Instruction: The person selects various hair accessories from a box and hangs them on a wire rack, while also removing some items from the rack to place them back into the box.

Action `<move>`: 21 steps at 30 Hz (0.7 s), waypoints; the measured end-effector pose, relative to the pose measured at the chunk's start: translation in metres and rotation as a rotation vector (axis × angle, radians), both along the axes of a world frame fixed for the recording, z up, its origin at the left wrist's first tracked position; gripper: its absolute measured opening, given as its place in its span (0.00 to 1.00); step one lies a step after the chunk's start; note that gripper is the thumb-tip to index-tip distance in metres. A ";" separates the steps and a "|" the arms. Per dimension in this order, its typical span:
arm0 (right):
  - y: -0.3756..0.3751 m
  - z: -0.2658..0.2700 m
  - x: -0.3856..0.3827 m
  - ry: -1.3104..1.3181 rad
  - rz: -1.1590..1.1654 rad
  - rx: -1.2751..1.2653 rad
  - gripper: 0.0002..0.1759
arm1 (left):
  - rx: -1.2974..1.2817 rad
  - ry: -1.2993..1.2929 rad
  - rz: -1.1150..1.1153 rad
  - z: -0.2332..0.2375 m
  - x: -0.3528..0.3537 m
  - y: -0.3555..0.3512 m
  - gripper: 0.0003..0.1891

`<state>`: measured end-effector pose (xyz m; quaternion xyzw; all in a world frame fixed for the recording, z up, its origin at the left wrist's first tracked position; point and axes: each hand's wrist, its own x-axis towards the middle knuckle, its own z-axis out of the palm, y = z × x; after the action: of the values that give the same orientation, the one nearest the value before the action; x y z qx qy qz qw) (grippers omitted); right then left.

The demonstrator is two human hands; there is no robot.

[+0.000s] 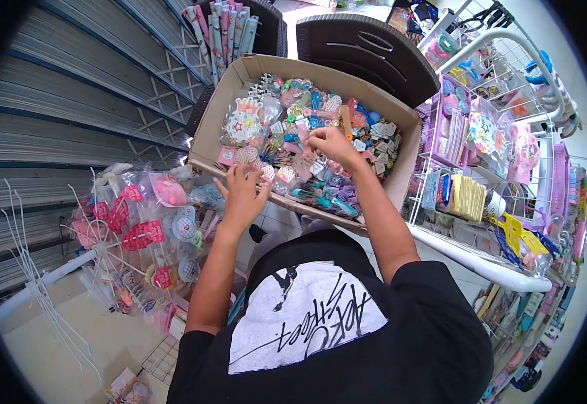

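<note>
A large open cardboard box (209,128) stands in front of me, full of small packaged trinkets. My right hand (334,145) is over the middle of the heap with thumb and fingers pinched together; whatever is between them is too small to make out. My left hand (243,195) rests at the box's near left edge, fingers spread and apart, by pale dotted heart-shaped pieces (247,157). Behind it in the box lies a white round card with colourful stars (243,126). Turquoise packaged pieces (340,206) lie along the near side.
Dark woven chairs (361,57) stand behind the box, with rolled patterned paper (224,34) at the back left. A white wire rack (482,259) with a purple basket (441,124) is close on the right. Bagged pink goods (142,232) hang on the left before a metal shutter (71,101).
</note>
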<state>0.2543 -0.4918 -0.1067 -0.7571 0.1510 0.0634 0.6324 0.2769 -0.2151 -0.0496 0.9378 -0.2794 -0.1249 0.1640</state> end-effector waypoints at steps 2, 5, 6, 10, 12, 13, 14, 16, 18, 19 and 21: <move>-0.001 0.030 0.003 0.044 0.014 0.123 0.13 | -0.062 -0.052 0.013 0.009 -0.003 -0.009 0.21; 0.020 0.076 0.012 -0.033 0.266 0.164 0.12 | -0.284 -0.100 0.000 0.022 0.000 -0.032 0.22; 0.026 0.081 0.017 -0.033 0.267 0.163 0.12 | -0.446 -0.094 -0.021 0.024 0.003 -0.038 0.21; 0.034 0.090 0.034 -0.143 0.390 0.438 0.14 | -0.787 0.515 0.092 0.008 0.021 -0.041 0.18; 0.024 0.058 0.050 -0.146 0.174 0.163 0.16 | -1.038 0.863 0.426 0.015 0.022 -0.035 0.14; 0.015 0.018 0.057 -0.151 0.235 -0.147 0.18 | -1.134 0.904 0.459 0.017 0.022 -0.029 0.14; 0.018 0.000 0.053 -0.153 0.239 -0.145 0.18 | -1.134 0.900 0.462 0.016 0.022 -0.025 0.14; 0.030 -0.026 0.039 -0.050 0.357 -0.713 0.16 | -1.337 0.925 0.502 0.020 0.021 -0.019 0.16; 0.047 -0.045 0.026 -0.112 0.275 -0.805 0.15 | -1.330 0.880 0.547 0.025 0.018 -0.015 0.16; 0.051 -0.052 0.023 -0.171 0.187 -0.897 0.14 | -1.339 0.871 0.539 0.024 0.019 -0.011 0.16; 0.050 -0.057 0.024 -0.162 0.177 -0.880 0.13 | -1.352 0.856 0.540 0.024 0.018 -0.006 0.17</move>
<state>0.2780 -0.4413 -0.1638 -0.9664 0.0483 -0.0122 0.2523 0.2946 -0.2212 -0.0252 0.5441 0.0258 -0.2318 0.8059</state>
